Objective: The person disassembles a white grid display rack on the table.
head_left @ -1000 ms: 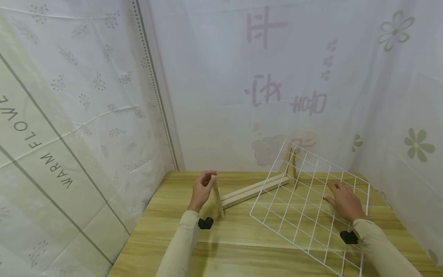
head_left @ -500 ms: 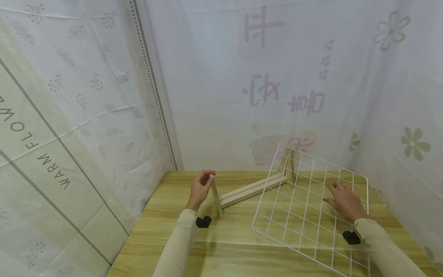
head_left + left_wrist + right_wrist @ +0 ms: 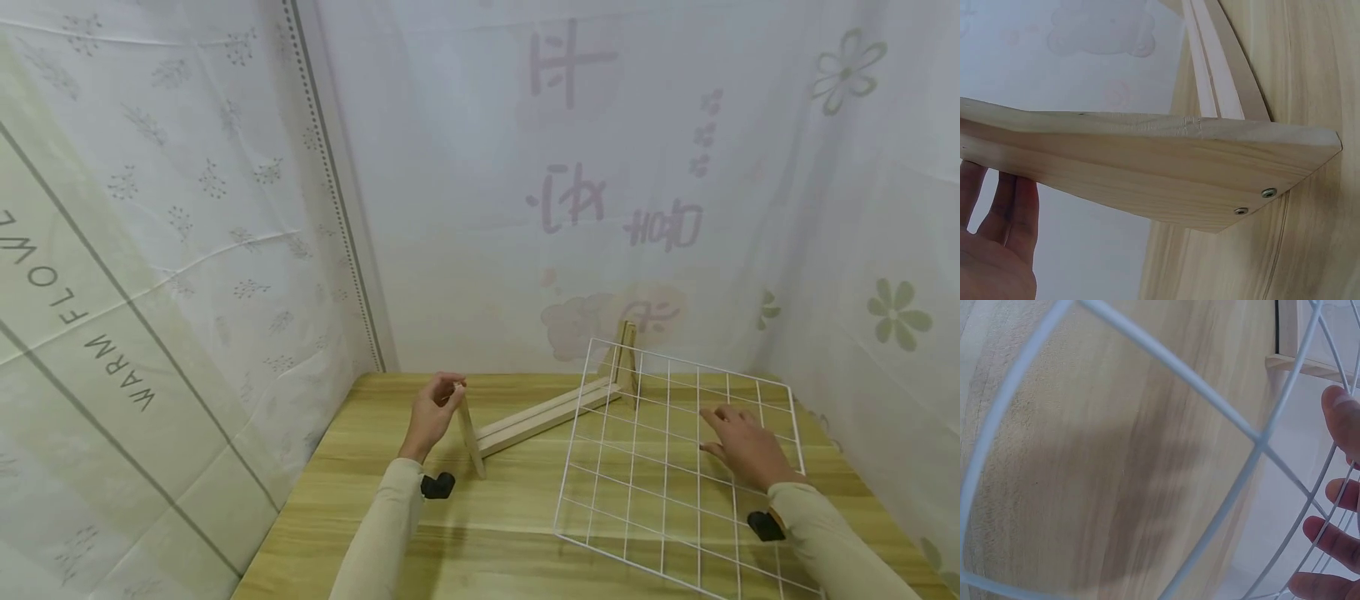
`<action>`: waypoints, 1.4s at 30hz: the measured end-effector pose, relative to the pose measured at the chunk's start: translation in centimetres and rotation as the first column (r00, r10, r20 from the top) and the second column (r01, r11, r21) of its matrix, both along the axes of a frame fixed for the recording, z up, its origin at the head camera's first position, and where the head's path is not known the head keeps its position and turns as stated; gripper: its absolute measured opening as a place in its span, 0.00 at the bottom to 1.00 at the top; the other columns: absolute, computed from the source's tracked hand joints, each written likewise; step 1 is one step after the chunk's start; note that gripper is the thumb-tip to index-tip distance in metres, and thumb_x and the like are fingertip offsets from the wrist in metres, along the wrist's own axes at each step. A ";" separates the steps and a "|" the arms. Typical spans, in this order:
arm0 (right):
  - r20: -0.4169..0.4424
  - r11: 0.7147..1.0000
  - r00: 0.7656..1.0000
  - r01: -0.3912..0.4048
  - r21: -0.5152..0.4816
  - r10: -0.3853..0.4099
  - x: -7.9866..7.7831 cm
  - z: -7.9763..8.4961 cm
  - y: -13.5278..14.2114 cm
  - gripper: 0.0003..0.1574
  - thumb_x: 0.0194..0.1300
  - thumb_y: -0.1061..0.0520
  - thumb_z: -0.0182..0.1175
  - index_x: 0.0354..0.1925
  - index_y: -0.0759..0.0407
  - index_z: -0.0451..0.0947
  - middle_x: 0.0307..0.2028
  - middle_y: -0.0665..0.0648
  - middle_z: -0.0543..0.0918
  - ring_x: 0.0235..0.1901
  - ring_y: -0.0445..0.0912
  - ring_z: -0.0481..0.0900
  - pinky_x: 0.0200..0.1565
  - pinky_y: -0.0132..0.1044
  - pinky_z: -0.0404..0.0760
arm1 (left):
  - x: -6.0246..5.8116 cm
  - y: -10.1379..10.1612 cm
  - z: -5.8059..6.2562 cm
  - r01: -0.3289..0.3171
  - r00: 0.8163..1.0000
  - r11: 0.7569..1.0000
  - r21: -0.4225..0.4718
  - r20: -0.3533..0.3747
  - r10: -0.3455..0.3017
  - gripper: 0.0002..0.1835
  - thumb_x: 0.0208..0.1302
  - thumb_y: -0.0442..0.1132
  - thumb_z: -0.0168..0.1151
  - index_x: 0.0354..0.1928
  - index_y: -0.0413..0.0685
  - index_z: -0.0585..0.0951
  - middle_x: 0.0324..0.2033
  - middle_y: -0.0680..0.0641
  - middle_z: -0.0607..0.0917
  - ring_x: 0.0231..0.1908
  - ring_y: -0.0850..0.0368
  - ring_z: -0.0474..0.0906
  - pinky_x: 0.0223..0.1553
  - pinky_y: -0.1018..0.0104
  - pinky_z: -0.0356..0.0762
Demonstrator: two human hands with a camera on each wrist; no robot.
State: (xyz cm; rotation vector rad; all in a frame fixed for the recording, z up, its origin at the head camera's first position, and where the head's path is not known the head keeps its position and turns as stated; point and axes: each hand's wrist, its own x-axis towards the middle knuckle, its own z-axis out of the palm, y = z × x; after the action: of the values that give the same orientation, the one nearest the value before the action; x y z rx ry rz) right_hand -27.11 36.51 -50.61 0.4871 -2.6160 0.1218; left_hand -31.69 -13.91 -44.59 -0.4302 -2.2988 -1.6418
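A wooden stand (image 3: 551, 422) rests on the table, with two long rails joining an upright board at each end. At the near end board (image 3: 471, 437), my left hand (image 3: 431, 421) pinches the top. In the left wrist view, fingers touch the edge of that board (image 3: 1147, 162), which has two metal bolts. My right hand (image 3: 750, 450) holds a white wire grid panel (image 3: 573, 437) tilted over the table's right side. Through the wires (image 3: 1261, 441), the right wrist view shows its fingertips spread. The grid overlaps the stand's far end in the head view.
The table (image 3: 510, 542) has a wood-grain top. Printed cloth (image 3: 465, 208) hangs behind it and along both sides. A black wrist mount (image 3: 438, 486) is on the left wrist, another black mount (image 3: 766, 527) on the right.
The grid panel has turned and its upper corner has sunk in the head view, its lower left corner shifting downward. My left hand stays at the stand's end board.
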 end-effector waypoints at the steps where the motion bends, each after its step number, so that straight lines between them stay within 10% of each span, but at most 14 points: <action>1: -0.004 1.000 1.000 -0.002 0.003 0.002 0.0 -0.1 0.0 0.36 0.53 0.53 0.76 0.57 0.67 0.77 0.44 0.66 0.81 0.39 0.59 0.80 0.28 0.49 0.82 | 0.1 0.0 0.1 0.001 1.000 1.000 -0.001 0.003 -0.001 0.13 0.72 0.36 0.60 0.55 0.40 0.81 0.52 0.36 0.85 0.53 0.43 0.82 0.59 0.44 0.79; 10: 0.046 1.000 0.999 0.002 0.010 -0.002 0.1 -0.2 0.0 0.35 0.55 0.52 0.75 0.57 0.67 0.77 0.42 0.63 0.79 0.37 0.57 0.79 0.27 0.45 0.80 | 1.1 -0.7 0.4 0.033 0.999 0.999 -0.017 0.039 -0.032 0.10 0.71 0.33 0.61 0.51 0.40 0.81 0.47 0.38 0.86 0.45 0.54 0.81 0.52 0.60 0.82; 42: 0.139 0.990 0.990 -0.045 0.135 0.026 -2.4 -1.6 -0.7 0.35 0.52 0.52 0.77 0.53 0.66 0.78 0.43 0.64 0.80 0.37 0.59 0.80 0.35 0.50 0.84 | 6.2 0.3 0.4 0.000 0.994 0.989 -0.146 -0.108 -0.016 0.09 0.64 0.33 0.68 0.43 0.38 0.80 0.45 0.38 0.86 0.40 0.47 0.82 0.47 0.46 0.84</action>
State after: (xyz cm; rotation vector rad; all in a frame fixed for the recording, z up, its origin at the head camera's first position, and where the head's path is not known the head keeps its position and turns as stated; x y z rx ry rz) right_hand -29.52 35.83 -52.21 0.5925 -2.7632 -0.0152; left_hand -25.46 -13.59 -44.19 -0.5483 -2.3465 -1.4217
